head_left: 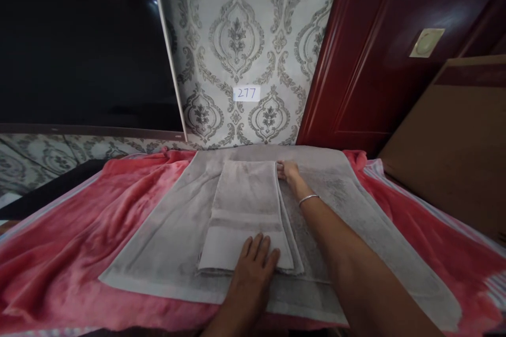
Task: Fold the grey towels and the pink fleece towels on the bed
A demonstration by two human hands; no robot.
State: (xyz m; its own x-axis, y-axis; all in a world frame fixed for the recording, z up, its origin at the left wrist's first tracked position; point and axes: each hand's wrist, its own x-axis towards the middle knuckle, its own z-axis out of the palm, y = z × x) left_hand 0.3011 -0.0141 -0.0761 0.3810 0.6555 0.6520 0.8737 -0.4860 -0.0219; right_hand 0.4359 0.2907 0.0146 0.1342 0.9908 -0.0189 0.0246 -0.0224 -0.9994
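A folded grey towel point(247, 195) with a paler band across its near part lies on a larger grey cloth point(158, 237), which is spread flat. My left hand point(256, 263) rests palm down on the towel's near edge, its fingers stretched out. At the far right corner, my right hand point(289, 170) has its fingers closed on the towel's edge; the thumb is hard to make out. A silvery bracelet point(309, 199) circles the right wrist. Along the towel's right side the folded layers have spread slightly apart.
Under the grey cloth lies a pink-red blanket point(146, 184) with a striped edge. Behind is a patterned wall point(237, 10) with a "277" label point(246, 93). A dark television point(87, 47) hangs left; a red door point(367, 52) and a cardboard box point(454, 142) stand right.
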